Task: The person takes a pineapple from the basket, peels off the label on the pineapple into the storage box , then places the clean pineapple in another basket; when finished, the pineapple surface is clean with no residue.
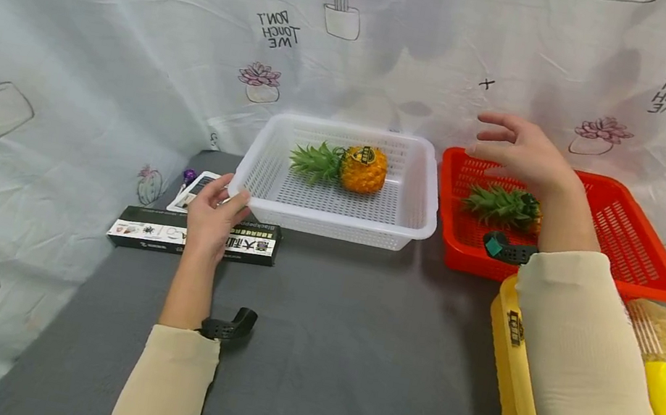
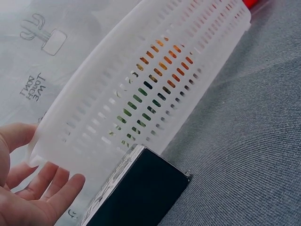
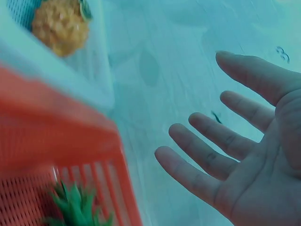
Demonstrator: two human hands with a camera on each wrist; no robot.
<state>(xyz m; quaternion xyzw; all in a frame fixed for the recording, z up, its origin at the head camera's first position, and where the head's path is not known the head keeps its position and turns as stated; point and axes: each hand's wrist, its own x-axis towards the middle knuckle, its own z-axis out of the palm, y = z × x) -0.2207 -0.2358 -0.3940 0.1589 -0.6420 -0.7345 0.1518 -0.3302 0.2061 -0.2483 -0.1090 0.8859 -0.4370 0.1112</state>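
Left hand [image 1: 216,214] pinched the near left corner of the white basket [image 1: 331,220], one pineapple [image 1: 364,171] already inside, while the right hand [image 1: 525,154] hung loose and empty by the back edge of the red basket [image 1: 618,200], with another pineapple [image 1: 499,204] still inside.

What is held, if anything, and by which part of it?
The left hand holds the white basket by its near-left rim corner; the right hand holds nothing.

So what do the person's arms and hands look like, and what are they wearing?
The left sleeve and right sleeve are plain cream. A curved black gadget sits by the left cuff; another black gadget, with a small green patch, by the right. The left hand and right hand wear no gloves.
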